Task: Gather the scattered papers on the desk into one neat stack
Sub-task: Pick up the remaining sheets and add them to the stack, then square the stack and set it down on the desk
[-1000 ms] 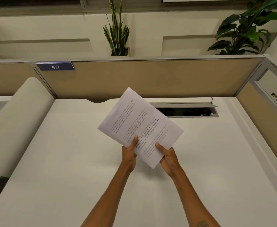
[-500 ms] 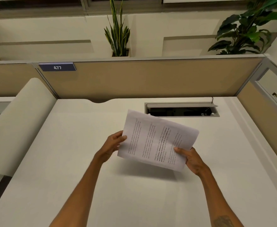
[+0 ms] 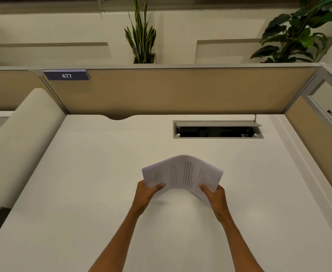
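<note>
The head view looks down on a white desk. Far left, a big roll of pale paper leans over the desk edge. Up on the tan wall is a small blue sign that says 477. Behind the wall stands a tall spiky plant.

The left hand pinches the left side of the papers, thumb on top. The papers are held over the middle of the desk, bent up like a little hill. I cannot tell if they touch the desk. The right hand pinches the right side the same way.

Past the papers is a long dark slot in the desk. A leafy plant is far right.
</note>
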`<action>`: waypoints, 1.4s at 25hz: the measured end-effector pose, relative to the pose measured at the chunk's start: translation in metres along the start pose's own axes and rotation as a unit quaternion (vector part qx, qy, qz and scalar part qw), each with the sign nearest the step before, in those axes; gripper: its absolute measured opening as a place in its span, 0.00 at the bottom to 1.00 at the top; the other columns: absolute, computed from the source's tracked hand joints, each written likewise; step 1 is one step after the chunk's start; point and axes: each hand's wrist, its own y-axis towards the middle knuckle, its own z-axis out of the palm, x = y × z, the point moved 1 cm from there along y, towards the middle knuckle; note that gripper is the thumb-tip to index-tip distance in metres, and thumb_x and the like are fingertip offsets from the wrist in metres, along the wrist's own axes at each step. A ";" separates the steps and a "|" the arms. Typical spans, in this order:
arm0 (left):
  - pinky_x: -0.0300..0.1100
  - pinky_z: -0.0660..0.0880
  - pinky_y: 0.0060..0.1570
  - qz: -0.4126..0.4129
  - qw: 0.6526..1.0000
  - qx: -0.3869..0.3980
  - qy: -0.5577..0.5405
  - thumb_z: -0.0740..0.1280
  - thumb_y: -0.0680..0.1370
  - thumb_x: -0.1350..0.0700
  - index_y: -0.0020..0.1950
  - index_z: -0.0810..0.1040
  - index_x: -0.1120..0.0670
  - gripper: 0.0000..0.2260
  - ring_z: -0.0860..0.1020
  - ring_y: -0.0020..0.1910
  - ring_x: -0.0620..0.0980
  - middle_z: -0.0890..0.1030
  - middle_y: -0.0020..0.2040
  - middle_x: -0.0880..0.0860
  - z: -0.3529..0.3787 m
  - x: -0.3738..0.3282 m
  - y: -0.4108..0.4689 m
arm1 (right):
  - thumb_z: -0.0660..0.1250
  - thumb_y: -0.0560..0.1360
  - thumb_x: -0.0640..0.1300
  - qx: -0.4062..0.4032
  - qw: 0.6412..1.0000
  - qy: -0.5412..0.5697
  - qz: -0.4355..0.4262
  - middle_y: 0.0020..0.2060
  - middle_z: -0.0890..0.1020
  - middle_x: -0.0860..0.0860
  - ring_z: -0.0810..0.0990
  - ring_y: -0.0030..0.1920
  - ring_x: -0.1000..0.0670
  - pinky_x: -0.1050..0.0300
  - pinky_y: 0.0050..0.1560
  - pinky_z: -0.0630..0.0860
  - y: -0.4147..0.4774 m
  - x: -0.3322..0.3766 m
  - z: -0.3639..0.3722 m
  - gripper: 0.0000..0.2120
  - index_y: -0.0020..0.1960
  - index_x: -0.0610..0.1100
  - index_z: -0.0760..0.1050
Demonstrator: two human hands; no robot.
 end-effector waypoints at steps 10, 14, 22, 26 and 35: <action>0.45 0.83 0.54 0.008 1.000 -0.014 -0.021 0.76 0.75 0.61 0.58 0.84 0.44 0.16 0.85 0.54 0.51 0.88 0.53 0.48 -0.003 0.012 0.004 | 0.70 0.77 0.41 0.033 0.999 -0.020 0.012 0.53 0.85 0.48 0.83 0.55 0.49 0.62 0.49 0.81 0.012 -0.002 -0.001 0.12 0.60 0.46 0.79; 0.47 0.82 0.57 0.015 1.000 -0.013 -0.008 0.74 0.77 0.60 0.58 0.83 0.39 0.17 0.84 0.56 0.49 0.87 0.54 0.47 -0.001 0.022 0.004 | 0.69 0.78 0.43 0.041 0.998 -0.038 0.011 0.55 0.84 0.47 0.82 0.58 0.47 0.56 0.55 0.80 0.013 -0.016 -0.002 0.16 0.65 0.44 0.76; 0.43 0.84 0.52 0.007 1.000 -0.018 -0.025 0.77 0.73 0.57 0.64 0.80 0.46 0.21 0.84 0.56 0.52 0.86 0.55 0.50 -0.001 0.031 0.007 | 0.72 0.76 0.44 0.049 0.997 -0.052 -0.001 0.56 0.83 0.49 0.82 0.58 0.50 0.57 0.56 0.80 0.015 -0.017 -0.002 0.20 0.67 0.46 0.75; 0.43 0.83 0.53 0.002 1.000 -0.020 -0.009 0.75 0.76 0.61 0.63 0.81 0.47 0.17 0.84 0.55 0.51 0.87 0.55 0.49 -0.005 0.028 0.017 | 0.70 0.77 0.44 0.042 0.998 -0.047 0.003 0.55 0.83 0.47 0.82 0.57 0.49 0.63 0.50 0.82 0.016 -0.007 -0.001 0.18 0.66 0.44 0.75; 0.52 0.85 0.51 -0.042 0.998 0.052 0.023 0.77 0.75 0.60 0.56 0.85 0.58 0.11 0.87 0.52 0.60 0.89 0.52 0.55 -0.039 -0.019 0.038 | 0.71 0.76 0.44 0.163 0.983 -0.044 0.078 0.54 0.85 0.42 0.85 0.53 0.42 0.43 0.54 0.82 0.022 0.025 -0.021 0.13 0.60 0.45 0.79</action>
